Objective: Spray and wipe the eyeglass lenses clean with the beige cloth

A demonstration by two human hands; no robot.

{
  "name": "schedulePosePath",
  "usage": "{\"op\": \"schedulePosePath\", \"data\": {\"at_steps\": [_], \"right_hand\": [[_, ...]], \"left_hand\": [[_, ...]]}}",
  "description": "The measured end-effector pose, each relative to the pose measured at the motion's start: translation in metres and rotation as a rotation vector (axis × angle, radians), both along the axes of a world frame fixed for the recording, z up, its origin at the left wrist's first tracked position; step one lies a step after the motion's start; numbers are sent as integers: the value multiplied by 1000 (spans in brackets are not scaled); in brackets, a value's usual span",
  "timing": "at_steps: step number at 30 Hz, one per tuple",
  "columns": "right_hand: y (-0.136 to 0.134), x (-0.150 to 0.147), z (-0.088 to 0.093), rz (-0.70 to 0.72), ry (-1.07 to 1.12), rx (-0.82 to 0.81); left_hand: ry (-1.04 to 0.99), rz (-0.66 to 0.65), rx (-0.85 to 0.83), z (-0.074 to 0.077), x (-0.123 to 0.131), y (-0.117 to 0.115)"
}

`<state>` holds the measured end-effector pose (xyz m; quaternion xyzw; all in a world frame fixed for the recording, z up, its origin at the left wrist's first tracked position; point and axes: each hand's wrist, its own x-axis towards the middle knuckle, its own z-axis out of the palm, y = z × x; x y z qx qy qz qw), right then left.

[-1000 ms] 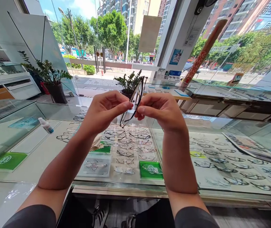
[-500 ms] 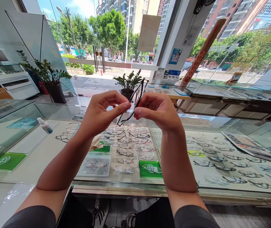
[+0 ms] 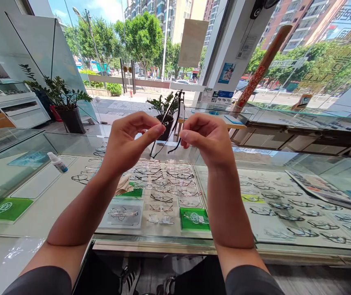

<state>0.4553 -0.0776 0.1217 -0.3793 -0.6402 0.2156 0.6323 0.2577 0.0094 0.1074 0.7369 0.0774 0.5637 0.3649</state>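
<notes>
A pair of thin dark-framed eyeglasses [image 3: 178,112] is held up, tilted steeply, between my two hands above the glass counter. My left hand [image 3: 129,141] pinches the front of the frame between thumb and forefinger. At the other side, my right hand [image 3: 208,137] has its thumb and fingers closed at one temple arm, whose curved dark tip hangs below the fingertips. Under my hands, rows of eyeglasses [image 3: 161,198] lie inside the display case. A beige cloth [image 3: 124,185] rests near my left wrist, partly hidden by that forearm.
On the left of the counter stands a white spray bottle [image 3: 58,162]; a green card [image 3: 8,209] lies nearby. Another green card [image 3: 194,219] is at the front middle. More eyeglasses [image 3: 304,213] fill the right case. Potted plants [image 3: 72,119] stand beyond, before the window.
The eyeglasses have turned more upright, their upper end shifting left and up. My hands have moved slightly apart and up, and a temple tip now hangs free below the right fingers.
</notes>
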Motion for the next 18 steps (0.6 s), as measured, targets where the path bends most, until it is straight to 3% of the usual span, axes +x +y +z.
{"op": "schedulePosePath", "data": {"at_steps": [12, 18], "right_hand": [[1, 9, 0, -161, 4, 82], [-6, 3, 0, -74, -6, 128]], "left_hand": [[-33, 69, 20, 0, 2, 6], [-117, 92, 29, -3, 6, 14]]}}
